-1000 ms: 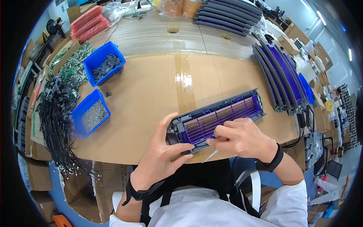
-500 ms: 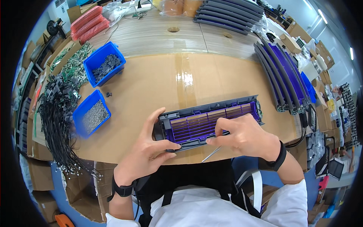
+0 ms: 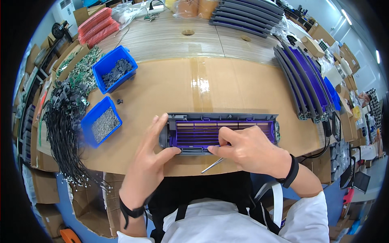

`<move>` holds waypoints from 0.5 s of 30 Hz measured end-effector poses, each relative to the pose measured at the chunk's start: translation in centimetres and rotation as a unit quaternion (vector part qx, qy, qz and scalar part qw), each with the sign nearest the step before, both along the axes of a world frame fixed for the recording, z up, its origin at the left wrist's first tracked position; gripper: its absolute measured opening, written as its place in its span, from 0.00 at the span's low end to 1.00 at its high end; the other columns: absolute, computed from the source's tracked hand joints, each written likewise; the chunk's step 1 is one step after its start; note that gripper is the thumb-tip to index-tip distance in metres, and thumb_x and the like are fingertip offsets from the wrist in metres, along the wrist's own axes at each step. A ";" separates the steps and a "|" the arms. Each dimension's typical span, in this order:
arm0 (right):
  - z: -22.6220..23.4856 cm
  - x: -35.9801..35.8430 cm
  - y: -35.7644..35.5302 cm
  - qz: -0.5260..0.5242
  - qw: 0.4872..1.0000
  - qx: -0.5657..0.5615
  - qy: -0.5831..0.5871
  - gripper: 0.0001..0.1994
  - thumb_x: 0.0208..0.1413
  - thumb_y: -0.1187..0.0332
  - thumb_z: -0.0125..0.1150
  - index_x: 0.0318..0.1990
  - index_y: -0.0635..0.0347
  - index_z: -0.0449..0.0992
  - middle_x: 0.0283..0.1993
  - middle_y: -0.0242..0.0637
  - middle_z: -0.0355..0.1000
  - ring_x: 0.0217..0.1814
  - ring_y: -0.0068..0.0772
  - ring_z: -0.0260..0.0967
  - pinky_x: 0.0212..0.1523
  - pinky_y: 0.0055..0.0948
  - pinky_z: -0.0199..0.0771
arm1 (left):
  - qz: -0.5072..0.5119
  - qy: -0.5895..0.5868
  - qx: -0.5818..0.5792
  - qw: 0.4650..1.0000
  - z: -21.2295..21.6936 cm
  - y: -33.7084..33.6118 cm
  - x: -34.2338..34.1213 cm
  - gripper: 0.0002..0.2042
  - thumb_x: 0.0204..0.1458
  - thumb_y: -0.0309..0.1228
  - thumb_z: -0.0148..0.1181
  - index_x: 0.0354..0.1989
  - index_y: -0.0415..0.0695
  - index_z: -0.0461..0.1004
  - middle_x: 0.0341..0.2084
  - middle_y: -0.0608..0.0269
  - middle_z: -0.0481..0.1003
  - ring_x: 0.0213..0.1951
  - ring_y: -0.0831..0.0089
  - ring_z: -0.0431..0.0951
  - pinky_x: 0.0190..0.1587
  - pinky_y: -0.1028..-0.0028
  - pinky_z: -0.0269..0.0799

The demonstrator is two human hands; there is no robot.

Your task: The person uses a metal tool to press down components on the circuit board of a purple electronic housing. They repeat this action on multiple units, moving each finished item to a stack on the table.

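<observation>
A long dark grey panel with a purple slatted grille lies flat before me, level with the table's front edge. My left hand steadies its left end, thumb on the near corner and index finger by the far corner. Thumb and forefinger of my right hand are pinched at the panel's near rail; what lies between the tips is hidden. From beneath that hand a thin metal tool sticks out toward me, its other end covered. A small green circuit board shows at the panel's right end.
On the left stand a blue bin of dark small parts and a blue bin of small metal pieces, beside bundled black cables. Stacked purple-and-grey panels lie right; more panels at the back. Cardboard covers the table.
The panel has turned from a slant to nearly straight across and come slightly lower left. Both hands moved with it, and the metal tool shifted left with my right hand.
</observation>
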State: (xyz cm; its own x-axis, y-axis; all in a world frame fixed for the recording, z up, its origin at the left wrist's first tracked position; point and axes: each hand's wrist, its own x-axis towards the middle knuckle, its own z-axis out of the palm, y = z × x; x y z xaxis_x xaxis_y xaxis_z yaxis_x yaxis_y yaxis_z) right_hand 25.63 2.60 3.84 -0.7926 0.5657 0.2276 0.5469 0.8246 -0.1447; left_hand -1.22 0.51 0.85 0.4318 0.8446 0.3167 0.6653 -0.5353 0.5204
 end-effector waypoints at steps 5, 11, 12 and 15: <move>-0.7 -1.2 -0.9 -0.023 0.999 0.028 0.000 0.13 0.45 0.72 0.64 0.42 0.59 0.81 0.32 0.35 0.63 0.25 0.29 0.72 0.20 0.29 0.71 | 0.041 -0.079 0.091 0.992 -1.1 -1.9 4.6 0.18 0.37 0.13 0.64 0.39 0.41 0.80 0.43 0.54 0.74 0.51 0.53 0.74 0.52 0.59 0.72; 1.3 1.0 -0.5 -0.038 0.997 -0.053 -0.043 0.21 0.39 0.75 0.66 0.47 0.55 0.81 0.32 0.37 0.67 0.27 0.36 0.73 0.25 0.34 0.74 | 0.052 -0.142 0.080 0.985 -3.0 -1.5 6.2 0.16 0.38 0.13 0.66 0.37 0.41 0.81 0.29 0.60 0.71 0.36 0.62 0.73 0.37 0.68 0.71; 1.6 1.5 -0.4 -0.045 0.995 -0.074 -0.058 0.22 0.37 0.77 0.66 0.46 0.54 0.81 0.33 0.38 0.69 0.28 0.38 0.73 0.26 0.35 0.74 | 0.053 -0.141 0.078 0.985 -3.1 -1.6 6.2 0.16 0.38 0.12 0.65 0.37 0.41 0.82 0.28 0.60 0.71 0.36 0.62 0.73 0.37 0.69 0.71; 2.1 2.2 -0.2 -0.036 0.997 -0.061 -0.024 0.18 0.38 0.77 0.66 0.42 0.55 0.82 0.33 0.36 0.69 0.27 0.36 0.73 0.25 0.33 0.73 | 0.046 -0.129 0.075 0.988 -3.0 -1.7 6.1 0.18 0.37 0.12 0.64 0.38 0.44 0.83 0.28 0.60 0.70 0.36 0.62 0.72 0.36 0.70 0.71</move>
State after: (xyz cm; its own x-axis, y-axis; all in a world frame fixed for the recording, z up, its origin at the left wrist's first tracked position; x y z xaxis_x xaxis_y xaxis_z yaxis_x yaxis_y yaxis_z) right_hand 27.87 2.41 5.90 -0.7569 0.6430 0.1168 0.6133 0.7606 -0.2130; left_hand 4.88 -1.14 -2.15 0.2439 0.8120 0.5302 0.5703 -0.5623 0.5988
